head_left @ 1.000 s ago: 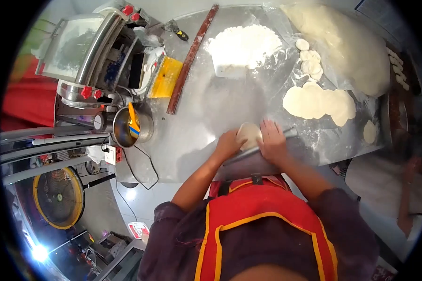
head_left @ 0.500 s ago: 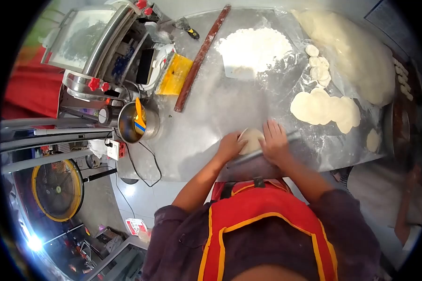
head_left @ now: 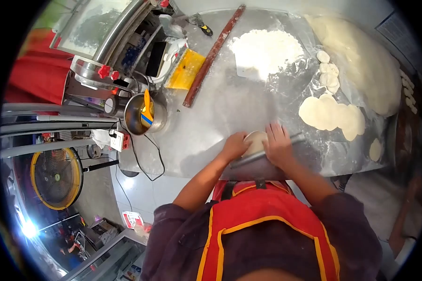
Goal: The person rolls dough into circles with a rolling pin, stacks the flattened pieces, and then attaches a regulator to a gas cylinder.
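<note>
A round, flattened piece of dough (head_left: 255, 143) lies near the front edge of the worktable, between my two hands. My left hand (head_left: 234, 147) has its fingers curled closed at the dough's left rim. Over the right rim, my right hand (head_left: 279, 145) lies flat with its fingers stretched forward, their tips slightly blurred. A straight grey metal strip (head_left: 248, 158) runs along the near side of the dough and passes beneath my right hand.
Overlapping flat dough rounds (head_left: 324, 114) lie to the right, with small dough pieces (head_left: 329, 77) behind. Flour (head_left: 267, 51) is heaped at the back. A long red-brown rolling pin (head_left: 214, 56), yellow scraper (head_left: 186, 70) and metal pot (head_left: 158, 118) with a brush stand left. Covered dough (head_left: 361, 61) fills the back right.
The whole view has tilted a little, shifting the table's contents in frame. My hands stay at the dough; my right fingers have shifted slightly and sit a bit closer together.
</note>
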### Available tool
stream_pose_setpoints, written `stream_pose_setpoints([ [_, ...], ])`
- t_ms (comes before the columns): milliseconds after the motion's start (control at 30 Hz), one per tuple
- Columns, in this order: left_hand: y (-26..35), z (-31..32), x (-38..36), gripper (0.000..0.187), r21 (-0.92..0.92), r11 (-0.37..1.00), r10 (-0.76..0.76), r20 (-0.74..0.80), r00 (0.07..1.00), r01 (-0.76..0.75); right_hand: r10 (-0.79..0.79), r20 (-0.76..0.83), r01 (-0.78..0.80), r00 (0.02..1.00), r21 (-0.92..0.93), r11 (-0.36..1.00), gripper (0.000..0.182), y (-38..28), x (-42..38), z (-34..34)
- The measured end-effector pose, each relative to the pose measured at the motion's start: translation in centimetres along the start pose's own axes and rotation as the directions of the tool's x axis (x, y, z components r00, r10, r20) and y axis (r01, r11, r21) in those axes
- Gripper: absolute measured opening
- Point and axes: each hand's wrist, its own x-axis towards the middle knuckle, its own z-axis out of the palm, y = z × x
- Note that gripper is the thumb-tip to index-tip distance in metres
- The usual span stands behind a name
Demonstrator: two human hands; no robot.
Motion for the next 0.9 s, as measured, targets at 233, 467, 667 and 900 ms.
stream_pose_setpoints([
  [233,2.7,-0.6,3.8,0.024,0.231,0.972,-0.057,0.061,0.997,0.042,-0.023,-0.080,0.018,0.997,-0.062,0.998,0.056,1.1,7.1,2.8],
  [467,-2.7,-0.3,0.1,0.027,-0.217,0.961,-0.124,0.211,0.970,0.170,-0.051,0.015,0.051,0.999,0.030,0.998,0.059,0.0,-1.8,0.6],
  [667,3.6,-1.7,3.7,0.032,0.181,0.981,-0.078,0.053,0.996,0.067,-0.016,-0.125,0.015,0.992,-0.006,1.000,0.054,0.2,9.5,2.7],
  [900,-5.2,-0.3,-0.4,0.032,-0.281,0.922,-0.316,-0.154,0.936,0.265,-0.069,0.106,0.062,0.992,0.068,0.996,0.066,0.1,-4.4,-0.3],
])
